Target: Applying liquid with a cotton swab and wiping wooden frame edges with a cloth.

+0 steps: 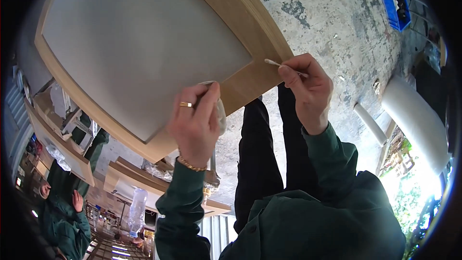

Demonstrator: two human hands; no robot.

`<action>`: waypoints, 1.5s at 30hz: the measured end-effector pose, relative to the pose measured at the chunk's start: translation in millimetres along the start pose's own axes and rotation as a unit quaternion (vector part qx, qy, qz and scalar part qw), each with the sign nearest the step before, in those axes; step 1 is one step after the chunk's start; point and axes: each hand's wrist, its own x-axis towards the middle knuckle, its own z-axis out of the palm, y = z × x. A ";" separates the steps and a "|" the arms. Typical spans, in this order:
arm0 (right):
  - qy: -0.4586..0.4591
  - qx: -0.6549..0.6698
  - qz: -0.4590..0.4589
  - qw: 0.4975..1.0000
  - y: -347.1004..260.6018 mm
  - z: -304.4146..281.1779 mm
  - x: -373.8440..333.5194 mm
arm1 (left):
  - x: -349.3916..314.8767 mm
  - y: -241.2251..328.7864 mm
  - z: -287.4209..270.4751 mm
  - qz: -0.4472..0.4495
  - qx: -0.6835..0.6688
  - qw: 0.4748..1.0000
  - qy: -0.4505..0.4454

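Right hand (312,89) pinches one cotton swab (273,62); left hand (195,121) grips one pale, perhaps round object (222,116).

Workshop | stained concrete floor (327,24) | wood-framed panel (144,48) | blue bin (386,0) | white roll (415,123) | green-clad co-worker (66,228)

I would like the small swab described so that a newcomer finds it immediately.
Find the large wood-framed grey panel. At its right-hand corner, the right hand pinches the swab: a thin stick with a thicker white tip, far slimmer than hand or panel.
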 end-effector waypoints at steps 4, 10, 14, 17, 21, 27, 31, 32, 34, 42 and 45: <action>0.032 -0.105 -0.131 0.985 7.1 13.1 0.9 | 0.8 -4.5 12.0 0.063 0.074 0.994 0.050; 0.043 -0.178 -0.140 0.973 6.9 17.8 -4.1 | -3.5 -11.5 18.1 0.088 0.079 0.988 0.104; 0.085 -0.196 -0.164 0.963 14.1 22.9 -8.8 | -7.2 -13.9 22.1 0.097 0.081 0.983 0.136; 0.099 -0.222 -0.179 0.953 15.6 26.0 -10.1 | -8.1 -14.2 22.3 0.100 0.082 0.981 0.148; 0.112 -0.250 -0.197 0.941 16.8 29.3 -10.9 | -9.4 -14.3 23.2 0.100 0.072 0.981 0.150; 0.123 -0.253 -0.203 0.938 19.3 31.5 -12.0 | -9.8 -14.5 23.4 0.102 0.074 0.979 0.160; 0.133 -0.257 -0.205 0.935 19.9 32.7 -11.7 | -10.0 -13.8 24.2 0.101 0.071 0.980 0.159; 0.138 -0.254 -0.202 0.936 20.1 33.2 -11.8 | -9.9 -13.7 24.3 0.100 0.072 0.980 0.159; 0.139 -0.258 -0.208 0.933 22.5 33.5 -11.8 | -10.1 -14.1 24.8 0.100 0.072 0.980 0.158; 0.114 -0.287 -0.239 0.921 23.9 37.7 -17.9 | -7.1 -12.4 24.5 0.108 0.080 0.977 0.165; 0.127 -0.267 -0.222 0.929 22.9 38.7 -17.6 | -7.6 -13.1 24.8 0.111 0.079 0.977 0.167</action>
